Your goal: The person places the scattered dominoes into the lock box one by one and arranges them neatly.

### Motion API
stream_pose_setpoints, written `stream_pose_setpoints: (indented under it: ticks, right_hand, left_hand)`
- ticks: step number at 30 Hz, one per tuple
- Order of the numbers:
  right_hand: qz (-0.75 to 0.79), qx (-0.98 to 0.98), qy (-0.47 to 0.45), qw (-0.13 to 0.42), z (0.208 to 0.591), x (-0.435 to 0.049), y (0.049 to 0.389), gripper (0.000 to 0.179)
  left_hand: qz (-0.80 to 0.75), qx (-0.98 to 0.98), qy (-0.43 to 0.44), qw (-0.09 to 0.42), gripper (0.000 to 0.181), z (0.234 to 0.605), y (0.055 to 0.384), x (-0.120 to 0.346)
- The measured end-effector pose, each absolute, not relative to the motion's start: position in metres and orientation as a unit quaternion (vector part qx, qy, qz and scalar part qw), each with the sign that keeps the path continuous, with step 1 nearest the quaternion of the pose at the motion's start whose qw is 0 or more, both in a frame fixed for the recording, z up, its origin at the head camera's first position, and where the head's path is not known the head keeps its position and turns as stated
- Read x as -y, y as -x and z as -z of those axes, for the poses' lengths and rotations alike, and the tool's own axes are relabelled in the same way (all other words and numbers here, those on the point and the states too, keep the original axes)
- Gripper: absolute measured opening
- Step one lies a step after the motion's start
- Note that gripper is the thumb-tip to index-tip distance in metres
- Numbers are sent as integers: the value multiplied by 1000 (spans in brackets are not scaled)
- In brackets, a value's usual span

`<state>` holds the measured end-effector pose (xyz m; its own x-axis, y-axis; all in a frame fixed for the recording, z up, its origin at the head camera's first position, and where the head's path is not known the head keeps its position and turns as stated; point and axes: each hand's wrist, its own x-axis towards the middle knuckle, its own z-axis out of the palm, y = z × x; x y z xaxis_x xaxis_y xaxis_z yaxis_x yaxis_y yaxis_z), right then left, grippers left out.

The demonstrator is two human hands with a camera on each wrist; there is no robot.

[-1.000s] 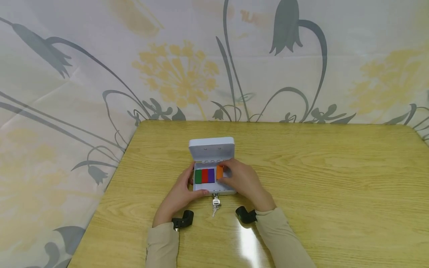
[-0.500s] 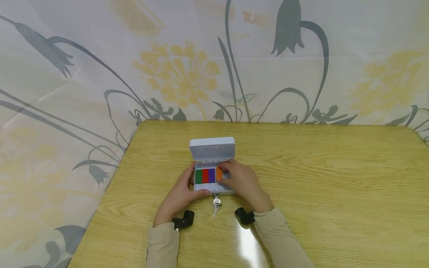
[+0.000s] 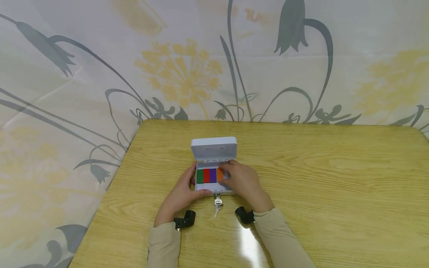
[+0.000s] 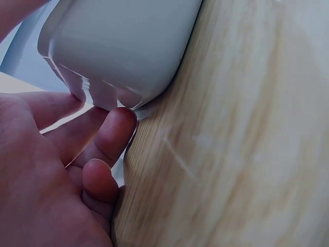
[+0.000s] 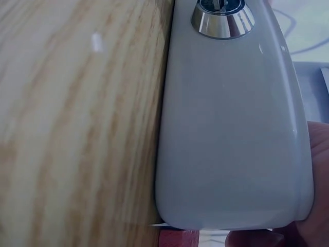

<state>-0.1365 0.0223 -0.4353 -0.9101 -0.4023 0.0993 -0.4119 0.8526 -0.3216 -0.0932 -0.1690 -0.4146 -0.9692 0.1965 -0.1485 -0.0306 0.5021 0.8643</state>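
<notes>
A small white metal cash box (image 3: 213, 142) stands on the table with its lid raised. My left hand (image 3: 182, 192) grips its front left corner, thumb on the front edge and fingers along the left side. Inside, a green block (image 3: 200, 176), a red block (image 3: 206, 176) and a purple block (image 3: 213, 175) form a tight row. My right hand (image 3: 246, 182) reaches in and pinches an orange block (image 3: 219, 175) at the row's right end, close against the purple one. Fingers cover part of the orange block. Keys (image 3: 218, 204) hang from the front lock (image 5: 223, 20).
The wood-grain table (image 3: 321, 186) extends far to the right. A flower-patterned cloth (image 3: 181, 74) hangs behind it and on the left. In the right wrist view, a red piece (image 5: 177, 237) shows past the box's corner.
The orange block in my right hand has moved left, closing the gap to the purple block. My left hand keeps its hold on the box. The head view shifts slightly.
</notes>
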Motion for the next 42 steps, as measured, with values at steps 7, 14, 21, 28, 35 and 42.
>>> stream_pose_setpoints:
  ticks: [7, 14, 21, 28, 35, 42]
  right_hand:
    - [-157, 964, -215, 21, 435, -21, 136, 43]
    - [-153, 964, -216, 32, 436, -22, 136, 41]
    - [-155, 963, -217, 31, 437, -23, 136, 42]
    - [-168, 959, -229, 29, 437, -25, 138, 39]
    - [-229, 942, -246, -11, 435, -32, 142, 33]
    - [-312, 915, -248, -58, 431, -45, 146, 28]
  left_hand:
    - [-497, -860, -44, 108, 96, 439, 101, 176]
    - [-499, -859, -53, 101, 98, 451, 105, 179]
    - [-502, -857, -57, 97, 98, 451, 105, 179]
    - [-496, -861, -53, 94, 96, 453, 105, 179]
    - [-495, -862, -52, 97, 95, 454, 105, 179]
    - [-502, -858, -55, 98, 93, 452, 105, 179]
